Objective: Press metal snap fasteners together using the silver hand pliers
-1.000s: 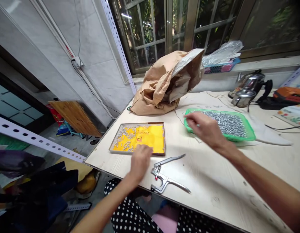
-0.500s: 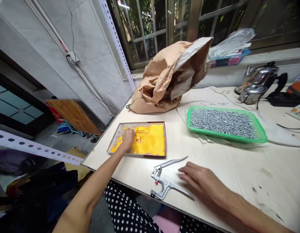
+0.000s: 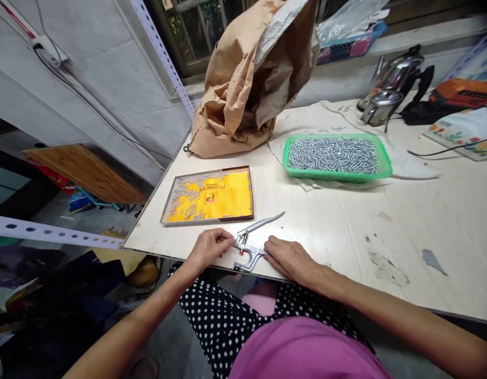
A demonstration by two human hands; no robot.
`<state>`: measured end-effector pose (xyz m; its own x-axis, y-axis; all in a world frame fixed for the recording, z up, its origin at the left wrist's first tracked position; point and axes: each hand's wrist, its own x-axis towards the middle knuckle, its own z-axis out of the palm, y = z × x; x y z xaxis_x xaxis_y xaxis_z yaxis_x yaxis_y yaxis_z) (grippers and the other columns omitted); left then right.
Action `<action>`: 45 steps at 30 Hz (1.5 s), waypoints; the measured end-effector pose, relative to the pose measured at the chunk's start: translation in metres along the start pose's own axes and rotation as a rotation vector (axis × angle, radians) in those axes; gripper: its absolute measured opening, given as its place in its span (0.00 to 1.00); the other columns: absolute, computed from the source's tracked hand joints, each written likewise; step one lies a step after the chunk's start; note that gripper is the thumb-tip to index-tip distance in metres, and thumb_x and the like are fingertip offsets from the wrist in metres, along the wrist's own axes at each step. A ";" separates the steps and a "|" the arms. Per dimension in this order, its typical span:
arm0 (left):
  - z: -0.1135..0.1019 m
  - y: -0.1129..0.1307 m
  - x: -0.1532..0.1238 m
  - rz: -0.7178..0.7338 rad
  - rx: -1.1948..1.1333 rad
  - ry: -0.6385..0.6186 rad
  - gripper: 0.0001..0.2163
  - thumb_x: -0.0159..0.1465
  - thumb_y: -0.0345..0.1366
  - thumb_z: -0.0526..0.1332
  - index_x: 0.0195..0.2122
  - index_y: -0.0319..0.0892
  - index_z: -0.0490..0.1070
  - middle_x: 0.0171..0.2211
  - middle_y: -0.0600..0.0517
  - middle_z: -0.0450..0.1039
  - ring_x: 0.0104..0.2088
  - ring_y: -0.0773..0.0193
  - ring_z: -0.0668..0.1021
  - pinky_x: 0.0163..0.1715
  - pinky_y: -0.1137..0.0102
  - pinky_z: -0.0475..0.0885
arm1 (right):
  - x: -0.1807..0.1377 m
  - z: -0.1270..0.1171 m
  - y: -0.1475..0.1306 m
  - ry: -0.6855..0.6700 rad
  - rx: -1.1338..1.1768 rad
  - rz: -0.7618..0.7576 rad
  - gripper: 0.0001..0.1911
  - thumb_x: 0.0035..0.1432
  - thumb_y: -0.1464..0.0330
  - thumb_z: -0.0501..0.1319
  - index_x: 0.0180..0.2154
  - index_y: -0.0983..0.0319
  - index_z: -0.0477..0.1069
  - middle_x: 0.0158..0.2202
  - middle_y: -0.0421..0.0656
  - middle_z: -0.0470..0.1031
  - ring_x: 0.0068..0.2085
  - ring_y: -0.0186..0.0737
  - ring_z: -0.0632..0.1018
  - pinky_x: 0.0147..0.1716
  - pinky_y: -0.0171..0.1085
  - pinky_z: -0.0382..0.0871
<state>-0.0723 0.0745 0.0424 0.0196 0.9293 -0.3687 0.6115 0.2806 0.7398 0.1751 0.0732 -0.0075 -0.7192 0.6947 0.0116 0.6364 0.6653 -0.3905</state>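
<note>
At the table's (image 3: 346, 226) near edge the pliers (image 3: 249, 251) lie between both hands, free handle slanting away to the right. The right hand (image 3: 287, 258) holds the lower handle. The left hand (image 3: 209, 247) pinches narrowly at the head. Beyond lies the yellow tray (image 3: 227, 197).

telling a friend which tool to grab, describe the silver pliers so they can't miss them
On the pale wooden table, look at the near edge, in front of the yellow tray. The pliers lie between the left hand and right hand, the only long-handled silver tool on it.
</note>
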 end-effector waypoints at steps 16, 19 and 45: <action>0.029 -0.005 -0.013 -0.226 0.106 -0.139 0.14 0.52 0.45 0.63 0.28 0.37 0.76 0.19 0.55 0.69 0.21 0.68 0.69 0.18 0.76 0.63 | 0.000 -0.005 -0.006 -0.050 -0.060 0.037 0.04 0.67 0.71 0.54 0.40 0.63 0.67 0.41 0.45 0.72 0.36 0.40 0.74 0.27 0.36 0.58; 0.028 -0.002 -0.010 -0.313 0.083 -0.187 0.11 0.51 0.42 0.65 0.24 0.37 0.73 0.17 0.57 0.67 0.18 0.69 0.68 0.17 0.76 0.63 | 0.000 -0.001 -0.005 -0.029 -0.059 0.017 0.05 0.67 0.71 0.54 0.40 0.63 0.68 0.40 0.45 0.71 0.35 0.39 0.73 0.27 0.36 0.58; 0.032 0.004 -0.020 -0.239 0.341 -0.101 0.10 0.62 0.40 0.62 0.29 0.37 0.73 0.23 0.53 0.70 0.25 0.64 0.74 0.27 0.70 0.71 | 0.006 -0.037 0.010 0.013 -0.135 -0.018 0.26 0.57 0.62 0.65 0.54 0.64 0.65 0.45 0.51 0.73 0.45 0.51 0.70 0.46 0.47 0.57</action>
<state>-0.0450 0.0490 0.0349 -0.0873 0.8149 -0.5730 0.8345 0.3739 0.4046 0.1871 0.0941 0.0230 -0.7274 0.6855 0.0301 0.6560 0.7076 -0.2625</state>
